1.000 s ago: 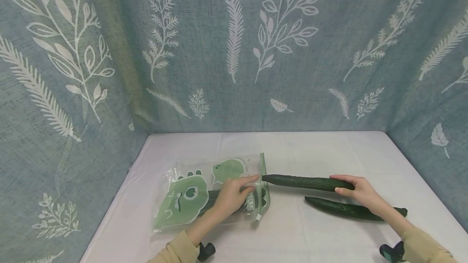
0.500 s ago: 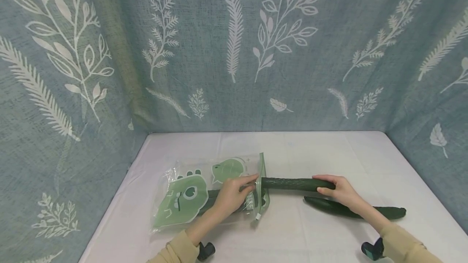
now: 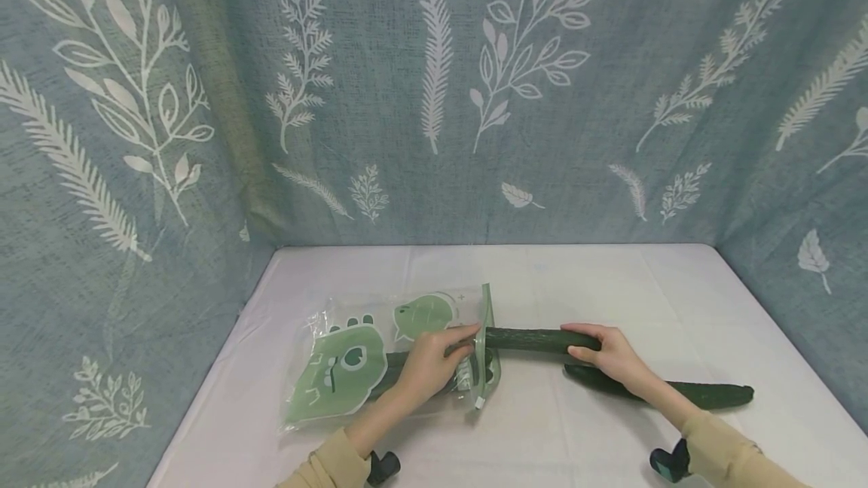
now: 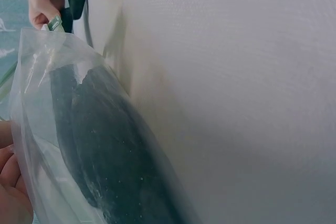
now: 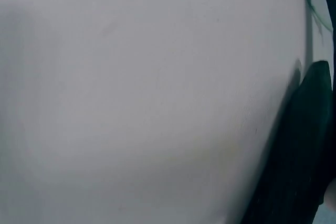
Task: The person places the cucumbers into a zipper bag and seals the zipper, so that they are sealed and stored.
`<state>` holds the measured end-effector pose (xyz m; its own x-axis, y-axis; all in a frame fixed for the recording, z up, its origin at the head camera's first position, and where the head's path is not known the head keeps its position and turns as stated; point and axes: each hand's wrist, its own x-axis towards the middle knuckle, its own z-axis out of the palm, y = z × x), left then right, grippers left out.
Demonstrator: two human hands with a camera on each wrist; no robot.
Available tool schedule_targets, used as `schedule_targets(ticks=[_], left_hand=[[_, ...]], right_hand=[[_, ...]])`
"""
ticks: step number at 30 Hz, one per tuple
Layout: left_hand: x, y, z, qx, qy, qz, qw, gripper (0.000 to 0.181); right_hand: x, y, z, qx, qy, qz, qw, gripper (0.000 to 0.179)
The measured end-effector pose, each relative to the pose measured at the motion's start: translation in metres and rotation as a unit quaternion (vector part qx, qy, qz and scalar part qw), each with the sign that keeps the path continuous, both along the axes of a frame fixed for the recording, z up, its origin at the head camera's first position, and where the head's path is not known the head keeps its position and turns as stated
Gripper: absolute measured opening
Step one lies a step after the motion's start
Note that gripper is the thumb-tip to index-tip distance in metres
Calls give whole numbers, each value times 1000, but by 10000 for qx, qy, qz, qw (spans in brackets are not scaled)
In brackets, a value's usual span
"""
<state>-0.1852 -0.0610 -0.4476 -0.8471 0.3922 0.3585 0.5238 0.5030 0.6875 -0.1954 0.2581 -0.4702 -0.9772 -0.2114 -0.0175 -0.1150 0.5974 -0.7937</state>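
Cucumber (image 3: 529, 340) runs level just right of the frame's centre, its left end in the mouth of the clear bag (image 3: 349, 379), its right end in the right hand (image 3: 610, 351). That hand grips it with the fingers over the far side and the thumb on the near side, parted only by the cucumber's thickness. The left hand (image 3: 432, 360), lower centre, holds the bag close to its mouth, forefinger stretched towards the edge and thumb below, a small gap showing between them; how firmly they pinch, I cannot tell. The bag lies left of centre with green animal prints, its green-edged mouth open to the right. Another cucumber (image 3: 395, 369) shows inside, partly hidden by the left hand; in the left wrist view dark shapes lie side by side there, too hazy to count. A loose cucumber (image 3: 719, 395) rests lower right on the white table (image 3: 542, 428), passing beneath the right arm (image 3: 667, 401). Beige sleeves (image 3: 335, 462) and dark wrist gear (image 3: 383, 467) show along the bottom edge. A blue-grey curtain (image 3: 380, 96) with white leaf prints fills the upper frame.
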Motion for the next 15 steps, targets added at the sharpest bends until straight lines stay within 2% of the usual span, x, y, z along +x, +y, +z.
schedule_targets(ticks=[7, 15], left_hand=[[1, 0, 0, 33, -49, -3, 10000, 35], [1, -1, 1, -2, -70, 7, 10000, 35]], right_hand=[[-2, -16, -3, -40, 215, 0, 9998, 40], [0, -41, -5, -23, 176, -222, 9996, 40]])
